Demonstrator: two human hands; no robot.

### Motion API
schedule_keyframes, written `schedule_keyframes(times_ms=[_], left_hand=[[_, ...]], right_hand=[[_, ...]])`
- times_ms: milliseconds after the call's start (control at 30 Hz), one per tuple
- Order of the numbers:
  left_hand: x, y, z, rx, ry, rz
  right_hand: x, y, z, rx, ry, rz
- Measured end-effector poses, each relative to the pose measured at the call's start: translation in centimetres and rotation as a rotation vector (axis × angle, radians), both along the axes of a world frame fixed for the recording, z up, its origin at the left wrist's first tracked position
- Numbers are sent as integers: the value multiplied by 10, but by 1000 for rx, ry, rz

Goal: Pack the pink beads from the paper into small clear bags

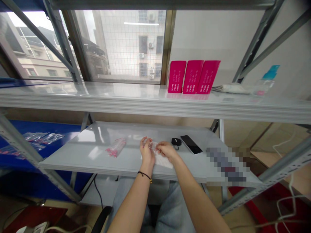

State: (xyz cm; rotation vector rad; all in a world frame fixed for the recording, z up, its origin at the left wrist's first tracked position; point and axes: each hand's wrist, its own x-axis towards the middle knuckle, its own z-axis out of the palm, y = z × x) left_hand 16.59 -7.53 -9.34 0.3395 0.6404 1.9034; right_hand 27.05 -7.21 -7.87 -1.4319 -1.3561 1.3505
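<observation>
Grey shelf (92, 155) carries the work; left hand (147, 151) and right hand (166, 151) are closed in a fingertip pinch on a small clear plastic bag (151, 145), held between them above a white sheet (162, 160); its contents cannot be made out. A clear bag of pink pieces (116, 147) lies left of the hands; a black key fob (176, 142) and a phone (191, 144) lie right; three pink boxes (193, 77) stand on the shelf above.

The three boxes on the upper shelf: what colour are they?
The boxes are magenta, best seen in the head view.
</observation>
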Motion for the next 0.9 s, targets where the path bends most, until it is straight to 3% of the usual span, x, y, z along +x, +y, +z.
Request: schedule_keyframes(times_ms=[267, 667, 900], left_hand=[[4, 0, 1, -22, 108, 21], [-18, -4, 9, -71, 198, -194], [-17, -4, 5, -62, 307, -218]], right_hand=[[4, 2, 0, -69, -105, 55], [9, 6, 0, -86, -97, 76], [5, 6, -4, -103, -127, 32]])
